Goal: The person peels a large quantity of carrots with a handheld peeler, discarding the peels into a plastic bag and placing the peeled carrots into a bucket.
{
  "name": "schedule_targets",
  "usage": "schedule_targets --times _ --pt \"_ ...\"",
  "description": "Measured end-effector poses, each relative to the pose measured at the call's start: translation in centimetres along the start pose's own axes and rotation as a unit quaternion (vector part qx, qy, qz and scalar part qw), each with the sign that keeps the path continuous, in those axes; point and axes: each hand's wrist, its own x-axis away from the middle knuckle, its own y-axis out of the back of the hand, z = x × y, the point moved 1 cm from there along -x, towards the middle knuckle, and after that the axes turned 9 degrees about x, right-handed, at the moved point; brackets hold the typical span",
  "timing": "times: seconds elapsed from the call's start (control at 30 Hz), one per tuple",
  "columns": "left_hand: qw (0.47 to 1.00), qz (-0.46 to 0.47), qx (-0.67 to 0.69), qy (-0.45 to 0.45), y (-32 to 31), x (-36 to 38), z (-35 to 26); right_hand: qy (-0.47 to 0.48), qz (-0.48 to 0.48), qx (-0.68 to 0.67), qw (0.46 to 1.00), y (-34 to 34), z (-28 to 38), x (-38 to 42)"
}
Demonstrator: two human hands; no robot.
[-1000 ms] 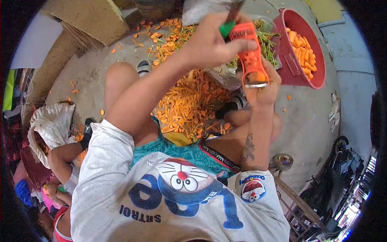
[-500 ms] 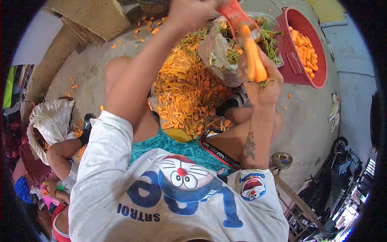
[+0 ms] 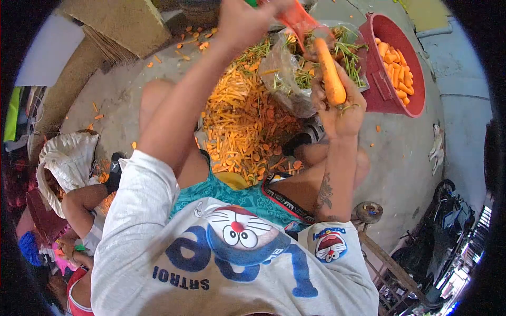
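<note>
My left hand (image 3: 247, 22) is closed on a red-orange peeler (image 3: 300, 22) near the top edge, its head by the upper end of a carrot (image 3: 331, 76). The lower end of that orange carrot rests in my right hand (image 3: 345, 108), whose fingers wrap round it. A large heap of orange peelings and slices (image 3: 237, 116) lies on the floor between my legs. Just behind the carrot is a clear plastic bag (image 3: 287, 87) with green stems and unpeeled carrots.
A red tub (image 3: 377, 79) at the upper right holds peeled carrots (image 3: 398, 71). A white sack (image 3: 68, 158) and another person's bent leg (image 3: 81, 205) are at the left. Cardboard (image 3: 118, 23) stands at the upper left, and a motorcycle (image 3: 443, 221) at the lower right.
The carrot has turned slightly in my right hand, and its blurred outline is now sharper. My left hand and the peeler have shifted slightly.
</note>
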Motion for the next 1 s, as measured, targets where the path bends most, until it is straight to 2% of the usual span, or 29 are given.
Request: schedule_targets --times 0.03,0.07,0.1,0.13,0.17,0.23,0.27,0.33,0.37,0.4,0.43,0.47,0.53,0.57,0.6,0.67,0.7,0.77,0.8,0.87,0.9,0.93,0.97,1.0 --pt "0.978 -0.027 -0.207 -0.025 -0.8 2.2 2.1 0.009 -0.031 0.004 0.999 0.0 -0.1 0.0" --pt "0.978 -0.026 -0.205 -0.024 -2.2 2.8 1.4 0.009 -0.033 0.004 0.999 -0.8 -0.1 0.2" --pt "0.991 0.059 -0.075 -0.099 -3.9 3.1 -0.3 0.011 -0.115 0.038 0.993 -2.0 0.1 0.4" --pt "0.974 0.139 0.058 -0.169 -4.9 3.3 -1.6 0.010 -0.197 0.073 0.978 -2.4 0.1 0.8" --pt "0.986 0.164 0.014 -0.022 -3.3 2.6 -1.7 0.002 -0.199 0.074 0.977 -1.5 -0.1 1.0" --pt "0.996 0.038 -0.079 0.026 0.0 -0.7 -0.2 0.006 0.011 0.043 0.999 0.9 -0.1 0.7" --pt "0.996 -0.004 0.083 -0.021 0.9 -1.5 0.9 0.009 0.012 0.041 0.999 1.8 -0.4 0.4" --pt "0.998 -0.037 -0.017 0.043 1.3 -1.0 -0.2 -0.014 0.148 -0.082 0.985 1.8 -0.4 -0.3" --pt "0.995 -0.041 -0.081 0.041 0.4 0.5 0.7 -0.011 0.151 -0.079 0.985 1.1 -0.3 -0.5" --pt "0.988 -0.044 -0.143 0.043 -1.3 2.3 1.8 0.004 -0.040 -0.009 0.999 -1.4 -0.1 -0.3" --pt "0.983 0.025 0.046 -0.175 -4.4 3.0 0.4 0.016 -0.232 0.061 0.971 -2.4 -0.1 0.1" --pt "0.984 0.023 0.048 -0.172 -4.1 2.6 0.2 0.013 -0.234 0.063 0.970 -2.2 -0.1 0.4" --pt "0.970 0.201 0.003 -0.138 -3.2 2.2 -0.3 0.035 -0.147 0.098 0.984 -1.5 -0.2 1.1" --pt "0.996 0.072 0.008 -0.048 -2.6 1.6 -0.8 0.009 0.004 0.063 0.998 0.6 -0.1 0.7" --pt "0.996 0.038 -0.061 -0.044 -0.8 0.1 -1.1 0.010 0.006 0.062 0.998 0.5 -0.2 0.6" --pt "0.997 -0.036 0.014 -0.073 0.9 -1.4 0.2 0.003 0.049 0.028 0.998 0.1 0.0 0.5" --pt "0.996 -0.035 0.015 -0.079 0.4 -0.7 0.3 0.007 0.053 0.030 0.998 -0.1 0.0 0.3" --pt "0.994 0.006 -0.003 -0.105 -2.2 1.7 -0.3 0.023 -0.066 0.078 0.994 -0.1 -0.2 0.4" --pt "0.995 0.007 -0.001 -0.103 -3.0 2.6 -0.7 0.023 -0.069 0.079 0.994 0.3 -0.5 0.3" --pt "0.979 0.149 -0.050 -0.127 -4.2 4.3 -1.0 0.067 -0.158 0.163 0.972 1.2 -1.2 0.3" --pt "0.987 0.081 -0.058 -0.123 -3.2 2.8 0.8 0.059 -0.159 0.164 0.972 1.0 -1.2 0.6" --pt "0.990 0.015 -0.068 -0.121 -2.0 1.2 2.4 0.043 -0.111 0.147 0.982 0.3 -0.8 0.7" --pt "0.996 0.009 -0.050 -0.070 -0.7 0.4 0.9 0.032 -0.060 0.129 0.989 -0.3 -0.5 0.7" --pt "0.999 0.006 -0.031 -0.020 0.6 -0.7 -0.8 0.036 -0.058 0.127 0.990 -0.7 -0.3 0.7"
